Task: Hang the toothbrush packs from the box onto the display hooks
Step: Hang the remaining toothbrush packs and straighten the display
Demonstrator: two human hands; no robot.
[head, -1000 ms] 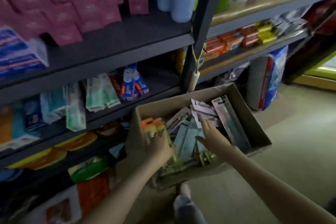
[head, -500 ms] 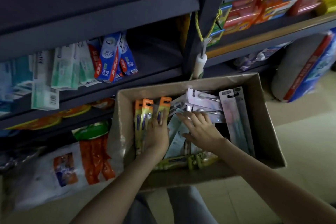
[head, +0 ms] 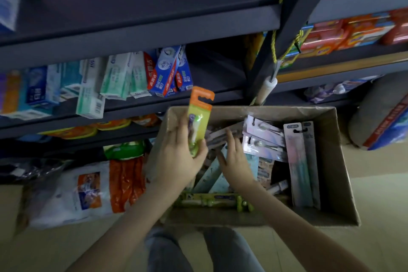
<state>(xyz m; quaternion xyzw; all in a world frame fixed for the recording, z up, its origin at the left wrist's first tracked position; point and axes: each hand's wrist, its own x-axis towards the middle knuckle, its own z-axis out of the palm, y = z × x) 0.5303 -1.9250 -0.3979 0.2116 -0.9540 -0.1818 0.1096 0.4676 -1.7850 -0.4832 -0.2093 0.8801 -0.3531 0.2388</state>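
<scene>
A cardboard box [head: 335, 161] stands on the floor below the shelves, holding several toothbrush packs. My left hand [head: 178, 157] grips an orange-and-green toothbrush pack [head: 199, 117] by its lower end and holds it upright above the box's left rim. My right hand [head: 235, 159] reaches into the box with fingers spread, resting on grey and teal packs [head: 212, 178]. Pink packs [head: 265, 137] lie at the box's middle, tall pink and grey packs [head: 301, 161] lean on the right, and green packs [head: 212, 201] lie along the near wall. No display hooks are visible.
Dark metal shelves [head: 141, 28] rise behind the box, holding toothpaste cartons [head: 164, 73] and red and orange boxes [head: 344, 33]. A white and orange bag [head: 88, 190] lies on the floor at the left. A grey bag [head: 379, 117] sits at the right. My knees are below the box.
My left hand has lifted an orange-and-green pack out of the box's left side and raised it upright. My right hand stays spread on the packs inside the box.
</scene>
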